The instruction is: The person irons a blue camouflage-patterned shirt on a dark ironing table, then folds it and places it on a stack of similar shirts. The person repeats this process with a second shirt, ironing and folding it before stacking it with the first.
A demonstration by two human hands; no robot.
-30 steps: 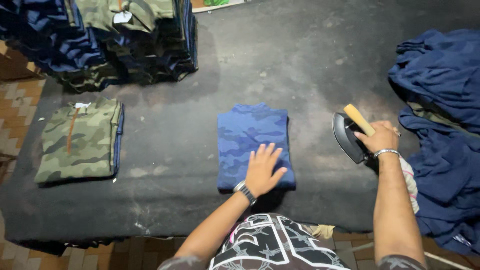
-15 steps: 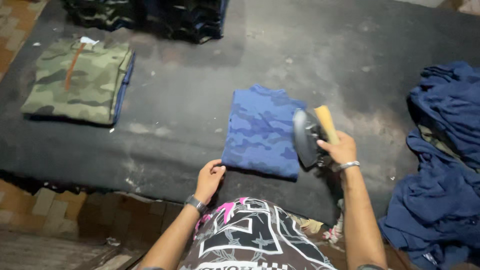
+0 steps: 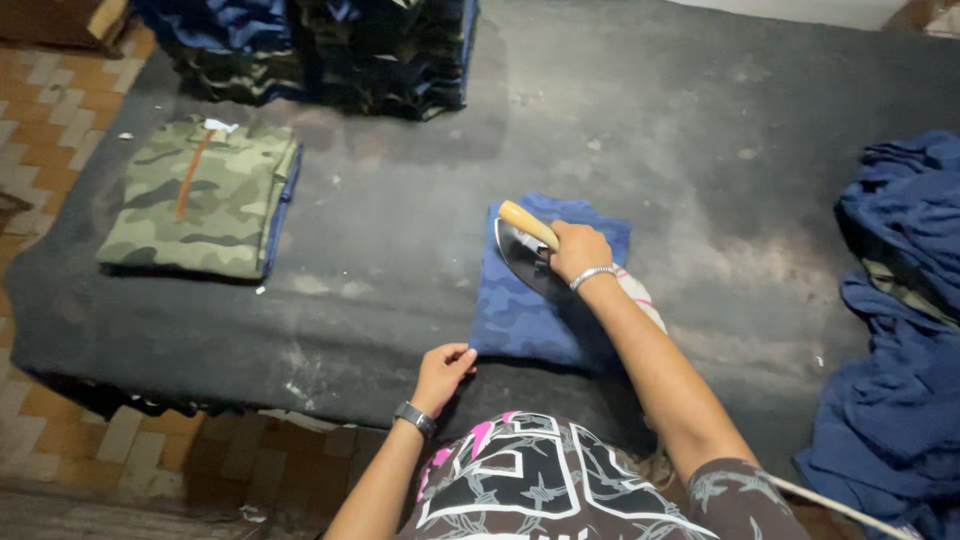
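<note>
Head view looks down on a wide dark tabletop [image 3: 700,130] covered in worn black padding. At the right edge lies a heap of loose navy garments [image 3: 900,330]; along the far edge stands a stack of folded dark clothes [image 3: 330,50]. A folded green camouflage garment [image 3: 195,200] rests alone to the left, well apart from the work. Near the front edge lies the folded blue camouflage garment [image 3: 525,310]. On it sits the iron [image 3: 525,255], which half a second ago hung tilted at the garment's right side and a second ago was off the cloth altogether; pressing now looks under way. The right hand [image 3: 578,250] has its fingers wrapped tight round the iron's pale wooden handle. The left hand [image 3: 440,375], earlier flat on the cloth, has drawn back to the garment's near left corner, fingers loosely curled and touching its edge.
</note>
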